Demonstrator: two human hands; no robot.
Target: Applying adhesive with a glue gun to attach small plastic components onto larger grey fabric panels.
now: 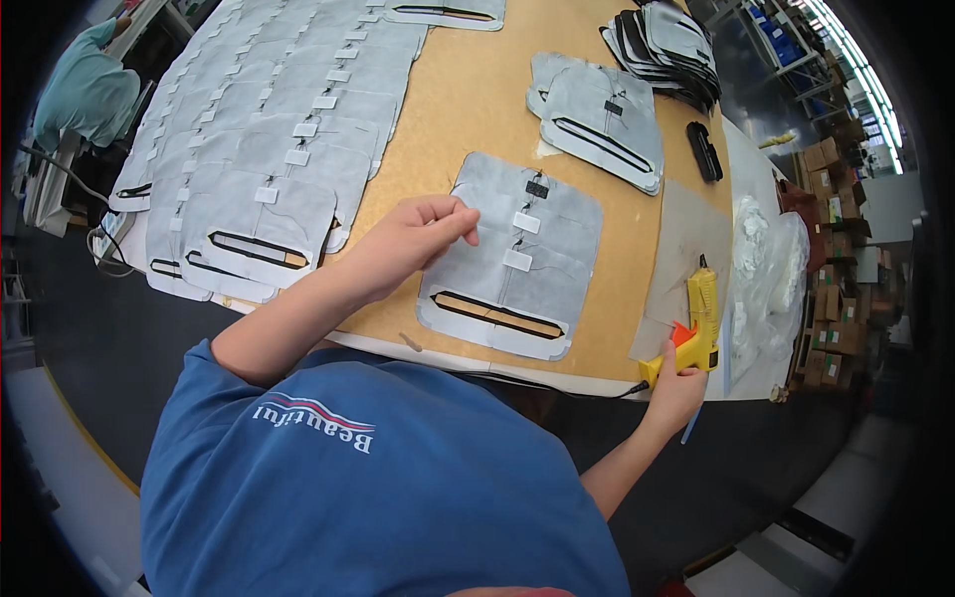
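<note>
grey panel (532, 284) lies flat at the frame's centre, its slotted end close to the front rim of the bench (627, 224). bare tan surface runs along its right side up to a grey sheet (668, 244); another bare strip on its left reaches the overlapping panels (249, 119) at upper left, with the left forearm crossing it. the left hand (423, 234) is over the panel's left edge, fingers curled, thumb against forefinger; whether it pinches or touches anything i cannot tell. at lower right the right hand (679, 385) is wrapped round the handle of a yellow glue gun (704, 303), nozzle toward the top. its black cord (632, 391) trails left along the front rim. a small pile (587, 104) stands in the way at upper right, with a black tool (704, 152) beside it and a dark-edged stack (671, 45) beyond. crumpled plastic (771, 269) lies right of the gun.
</note>
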